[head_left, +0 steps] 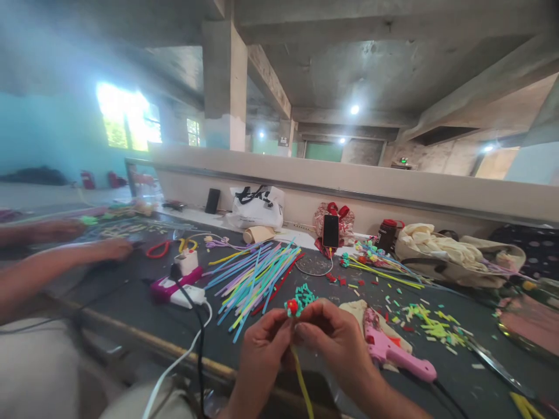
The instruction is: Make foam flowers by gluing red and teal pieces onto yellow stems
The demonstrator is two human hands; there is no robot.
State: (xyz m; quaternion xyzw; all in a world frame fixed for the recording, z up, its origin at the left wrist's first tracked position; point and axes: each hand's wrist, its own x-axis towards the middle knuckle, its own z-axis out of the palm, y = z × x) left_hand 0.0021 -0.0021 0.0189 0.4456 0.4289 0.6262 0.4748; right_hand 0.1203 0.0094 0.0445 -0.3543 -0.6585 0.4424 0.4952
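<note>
Flower stem (301, 378), a thin yellow strip, hangs down between my two hands at the near edge of the dark table (131, 302). At its top sits a small red flower (292, 305) with green leaf pieces (304, 295) just behind it. My left hand (262, 343) is closed around the stem just below the flower, fingertips pinching it. My right hand (334, 337) is also closed on the same piece, thumb and fingers pressed against the flower from the other side, so the two hands touch.

Just right of my right hand lies a pink glue gun (395, 352) on a pale cloth. Beyond my hands, a loose heap of coloured strips (255, 276), blue, yellow, green and pink, fans across the table. Left of it sits a white and pink power strip (177, 288) with a black cable plugged in. A phone (331, 231) stands upright against the back ledge, near a white plastic bag (255, 206). Small cut scraps (430, 326) in green and yellow litter the table to the right. At far left, another person's arms (65, 256) reach over the table.
</note>
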